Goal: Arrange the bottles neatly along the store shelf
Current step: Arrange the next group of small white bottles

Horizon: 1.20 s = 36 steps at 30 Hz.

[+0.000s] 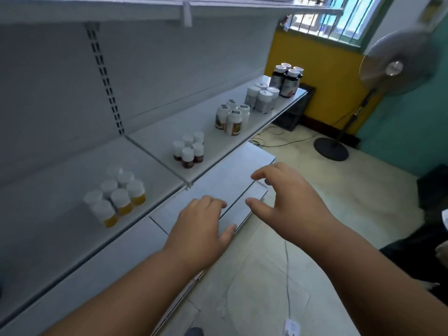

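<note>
On the white store shelf (60,243) stand five groups of bottles. Nearest are several yellow bottles with white caps (116,197). Further along come small dark red bottles with white caps (189,150), white labelled bottles (232,117), grey-white bottles (263,98) and dark bottles with silver lids (287,80) at the far end. My left hand (201,224) and my right hand (288,202) hover in front of the shelf, over the lower shelf, fingers loosely spread, holding nothing.
A lower shelf (232,170) juts out below my hands. An upper shelf (145,10) runs overhead. A standing fan (395,66) with a round base (331,149) and trailing cables stands on the floor at right, beside a dark crate (298,110).
</note>
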Motion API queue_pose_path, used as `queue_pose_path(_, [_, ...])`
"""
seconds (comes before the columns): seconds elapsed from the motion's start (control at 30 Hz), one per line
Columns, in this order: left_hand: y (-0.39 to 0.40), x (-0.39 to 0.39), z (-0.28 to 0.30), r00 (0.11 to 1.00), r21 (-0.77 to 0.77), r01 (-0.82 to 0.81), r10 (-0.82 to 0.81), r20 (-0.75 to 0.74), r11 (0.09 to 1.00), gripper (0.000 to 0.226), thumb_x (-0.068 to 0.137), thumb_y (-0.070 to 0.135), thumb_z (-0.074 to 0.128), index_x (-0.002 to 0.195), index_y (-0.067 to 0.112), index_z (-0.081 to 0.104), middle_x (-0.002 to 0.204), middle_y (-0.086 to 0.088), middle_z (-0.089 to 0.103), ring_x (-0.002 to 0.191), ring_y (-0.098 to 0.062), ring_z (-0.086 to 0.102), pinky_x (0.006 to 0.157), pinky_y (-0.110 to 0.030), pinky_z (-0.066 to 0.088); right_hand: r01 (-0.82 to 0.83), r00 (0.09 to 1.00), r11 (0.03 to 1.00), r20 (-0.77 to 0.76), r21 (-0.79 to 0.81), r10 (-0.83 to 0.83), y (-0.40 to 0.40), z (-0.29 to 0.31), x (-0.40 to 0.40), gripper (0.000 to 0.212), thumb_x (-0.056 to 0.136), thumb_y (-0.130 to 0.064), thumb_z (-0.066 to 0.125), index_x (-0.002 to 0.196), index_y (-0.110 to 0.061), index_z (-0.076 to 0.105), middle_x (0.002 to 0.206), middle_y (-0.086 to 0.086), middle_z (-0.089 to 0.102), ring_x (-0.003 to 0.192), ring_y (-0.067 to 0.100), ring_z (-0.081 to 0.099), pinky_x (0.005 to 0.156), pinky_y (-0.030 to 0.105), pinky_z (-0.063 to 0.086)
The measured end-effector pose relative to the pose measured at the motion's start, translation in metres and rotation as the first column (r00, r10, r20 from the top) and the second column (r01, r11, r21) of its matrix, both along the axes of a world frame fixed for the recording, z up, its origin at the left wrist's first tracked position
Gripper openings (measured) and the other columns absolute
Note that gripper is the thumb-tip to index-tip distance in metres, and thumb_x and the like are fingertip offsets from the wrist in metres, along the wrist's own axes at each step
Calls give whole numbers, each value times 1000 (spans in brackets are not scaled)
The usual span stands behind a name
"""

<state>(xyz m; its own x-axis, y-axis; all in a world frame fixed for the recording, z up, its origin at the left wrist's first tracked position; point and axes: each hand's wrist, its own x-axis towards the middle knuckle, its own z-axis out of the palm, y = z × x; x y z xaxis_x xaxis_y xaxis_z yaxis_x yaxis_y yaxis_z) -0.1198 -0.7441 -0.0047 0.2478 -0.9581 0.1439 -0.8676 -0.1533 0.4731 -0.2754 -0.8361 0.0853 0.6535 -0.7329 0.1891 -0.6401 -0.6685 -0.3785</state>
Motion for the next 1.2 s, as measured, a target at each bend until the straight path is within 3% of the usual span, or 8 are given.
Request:
queue_pose_path(0.17, [-49,24,-4,999,-2,-47,47,26,999,55,94,51,52,141,24,43,138,6,46,129,-14,38,108,-30,33,-44,999,999,4,15,44,-54,-9,24,40,84,-43,66,121,-34,53,119,-17,50,111,5,48,85,22,40])
queue_pose_path(0.37, [-82,37,-15,963,17,-263,262,60,965,55,92,50,55,138,21,48,133,3,51,122,-19,45,101,-31,35,-263,965,964,7,34,263,-124,-31,64,40,84,-44,66,121,-33,53,120,-16,50,110,5,49,85,21,40])
queue_pose_path(0.5, [-91,36,-17,870,-34,-489,490,60,872,55,86,54,47,124,17,58,117,-1,59,105,-23,54,88,-35,46,-454,891,889,1,56,455,-169,-41,97,39,85,-42,66,120,-30,55,117,-14,52,107,6,51,84,18,37])
queue_pose_path(0.7, [-94,29,-22,689,7,-721,717,103,693,60,84,54,48,124,10,54,117,-9,57,105,-30,53,87,-38,46,-626,779,775,32,92,626,-209,-52,128,34,86,-33,66,118,-26,58,118,-7,54,98,12,57,78,24,43])
queue_pose_path(0.8, [-95,31,-27,660,107,-750,733,163,652,76,85,62,44,133,4,50,130,-16,55,116,-36,53,98,-45,46,-642,767,760,63,99,639,-215,-60,140,30,85,-29,66,114,-24,60,116,-5,54,96,14,58,78,25,43])
queue_pose_path(1.03, [-102,43,-41,718,230,-695,636,283,682,104,85,80,21,150,-1,30,156,-20,31,145,-35,30,121,-41,13,-629,777,773,78,76,625,-222,-66,167,31,85,-25,66,115,-18,59,118,1,52,92,21,61,74,33,51])
queue_pose_path(1.13, [-101,44,-47,725,252,-684,600,338,684,105,87,81,17,149,-2,32,155,-21,33,144,-34,31,120,-40,7,-617,786,786,74,43,613,-221,-70,173,33,86,-23,65,117,-18,58,121,2,52,97,21,61,74,31,50])
queue_pose_path(1.2, [-100,45,-46,732,216,-672,590,340,709,107,84,82,16,154,1,14,163,-18,13,151,-30,11,120,-35,-7,-617,786,787,79,23,613,-221,-72,177,31,86,-21,64,116,-17,58,120,3,52,100,21,60,74,29,47])
